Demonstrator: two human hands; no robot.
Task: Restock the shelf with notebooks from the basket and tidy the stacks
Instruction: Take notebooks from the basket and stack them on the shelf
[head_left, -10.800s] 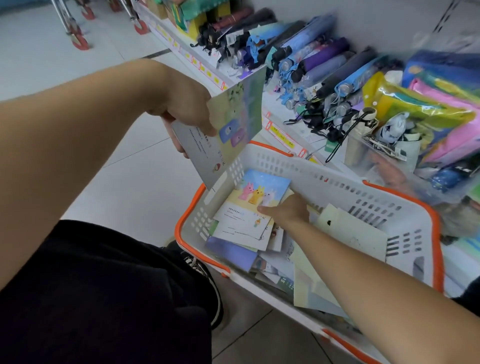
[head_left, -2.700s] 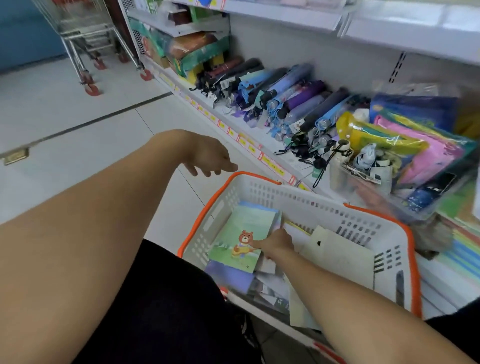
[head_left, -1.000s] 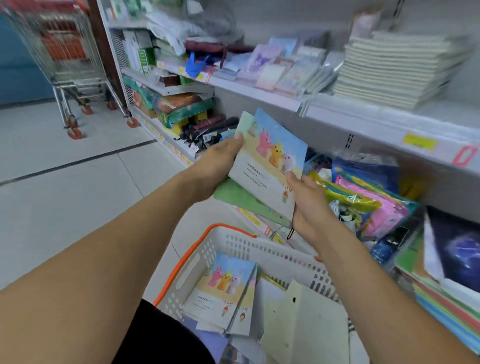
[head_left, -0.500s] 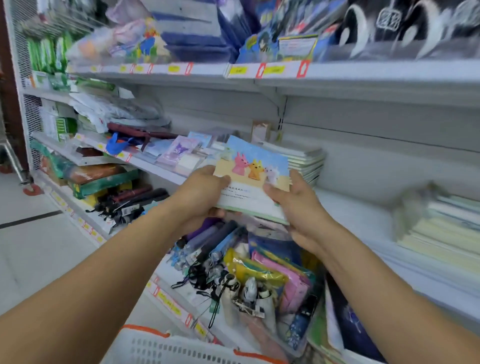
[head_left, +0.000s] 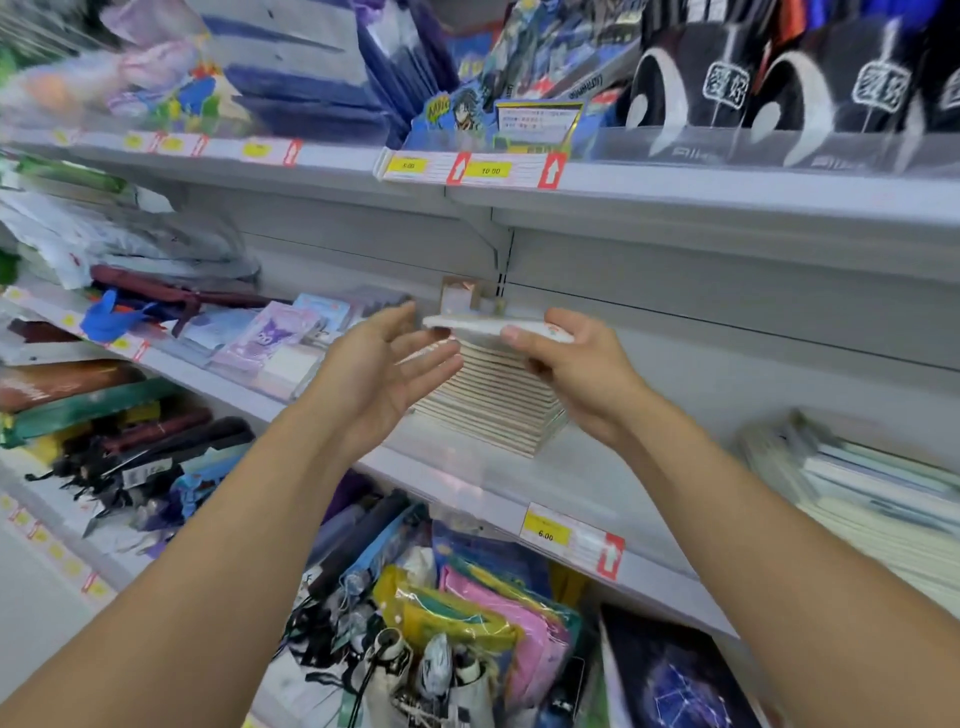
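A tall stack of notebooks (head_left: 493, 400) stands on the middle shelf (head_left: 519, 488). Just above its top, my right hand (head_left: 576, 374) pinches the right end of a few thin notebooks (head_left: 483, 326), held flat and seen edge-on. My left hand (head_left: 384, 374) is beside the stack's left side, palm turned up, fingers straight, holding nothing. The basket is out of view.
Small notebooks and a blue item (head_left: 111, 319) lie left on the same shelf. Another notebook pile (head_left: 857, 493) sits at the right. Folded umbrellas (head_left: 156, 457) and pink and yellow packets (head_left: 493, 639) fill the shelf below. Price tags (head_left: 545, 532) line the shelf edges.
The held notebooks went from tilted in front of me to flat over the stack. My left hand let go of them and opened. My view rose to the shelves.
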